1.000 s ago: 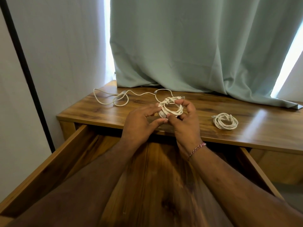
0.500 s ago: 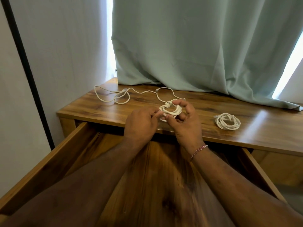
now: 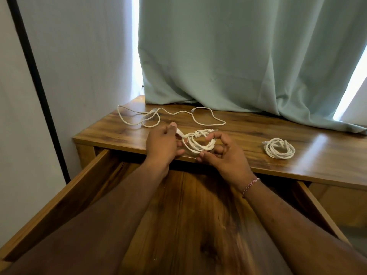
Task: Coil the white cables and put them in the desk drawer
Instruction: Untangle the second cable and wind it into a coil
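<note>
the left hand [image 3: 161, 146] pinches the loose end of a half-wound white cable [image 3: 199, 144], drawing that end out to the left of the bundle, its fingers curled around it. the right hand [image 3: 222, 153] grips the same bundle from the right, thumb and fingers curled around the loops so that the coil sits between both hands. several turns near the top of the bundle are wrapped crosswise around the loops. the bundle hangs just above the front edge of the wooden table [image 3: 248, 124], over the seam where the table meets the pulled-out drawer [image 3: 65, 197]. a red and white thread bracelet [image 3: 250, 184] circles the right wrist, and both forearms stretch over the open drawer, whose wooden bottom shows between them.

relative to the held bundle: a finished white coil [image 3: 279, 148] lies flat on the table to the right, well apart from the right hand. an uncoiled white cable [image 3: 168, 116] sprawls on the table behind and to the left, with loose loops and two small connectors showing, its nearest loop close to the left hand's knuckles. farther back, a pale green curtain [image 3: 238, 56] hangs down and its hem rests on the rear of the table. a white wall with a dark vertical strip [image 3: 35, 82] stands to the left.
</note>
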`<action>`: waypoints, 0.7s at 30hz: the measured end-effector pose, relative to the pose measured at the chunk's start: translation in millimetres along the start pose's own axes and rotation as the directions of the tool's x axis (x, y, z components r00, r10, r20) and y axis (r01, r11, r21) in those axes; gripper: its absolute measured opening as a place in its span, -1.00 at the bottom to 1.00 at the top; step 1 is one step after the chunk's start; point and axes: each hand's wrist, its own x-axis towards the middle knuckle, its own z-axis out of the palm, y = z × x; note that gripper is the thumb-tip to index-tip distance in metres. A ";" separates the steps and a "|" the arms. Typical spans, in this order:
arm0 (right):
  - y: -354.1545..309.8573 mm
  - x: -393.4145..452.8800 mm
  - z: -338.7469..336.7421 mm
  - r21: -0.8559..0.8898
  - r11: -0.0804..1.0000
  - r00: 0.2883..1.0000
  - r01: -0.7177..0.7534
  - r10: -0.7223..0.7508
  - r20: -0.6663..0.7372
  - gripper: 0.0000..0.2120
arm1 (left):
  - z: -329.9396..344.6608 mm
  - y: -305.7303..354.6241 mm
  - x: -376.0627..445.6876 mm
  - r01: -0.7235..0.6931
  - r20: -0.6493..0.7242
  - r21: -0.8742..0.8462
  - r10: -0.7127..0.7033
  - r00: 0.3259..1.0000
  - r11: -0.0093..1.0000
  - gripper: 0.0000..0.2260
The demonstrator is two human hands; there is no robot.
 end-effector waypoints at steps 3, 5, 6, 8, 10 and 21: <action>3.2 2.3 -17.1 -0.488 0.863 0.988 0.129 -0.153 -0.010 -0.73 | -2.6 0.8 -2.0 -0.052 0.052 0.044 0.050 0.997 0.998 -0.76; 5.8 3.2 -25.6 -0.626 0.760 0.975 0.174 -0.223 0.001 -0.74 | -1.0 -1.2 -2.5 -0.100 0.077 0.107 0.092 0.993 0.989 -0.74; 5.7 2.5 -29.1 -0.651 0.737 0.973 0.180 -0.229 0.009 -0.73 | 0.8 -4.3 -3.6 -0.123 0.099 0.151 0.108 0.989 0.981 -0.76; 5.7 2.8 -33.8 -0.717 0.671 0.969 0.189 -0.244 0.028 -0.70 | 2.4 -12.1 -5.6 -0.220 0.166 0.290 0.177 0.970 0.931 -0.86; 5.9 3.3 -37.4 -0.785 0.601 0.966 0.151 -0.259 -0.013 -0.69 | -0.1 -20.4 -7.2 -0.411 0.306 0.523 0.286 0.908 0.746 -0.79; 31.4 4.1 -96.9 -0.731 0.658 0.916 -0.179 -0.160 -0.369 -0.83 | 31.7 -37.8 -31.7 -0.762 0.716 0.633 0.269 0.644 0.141 -0.47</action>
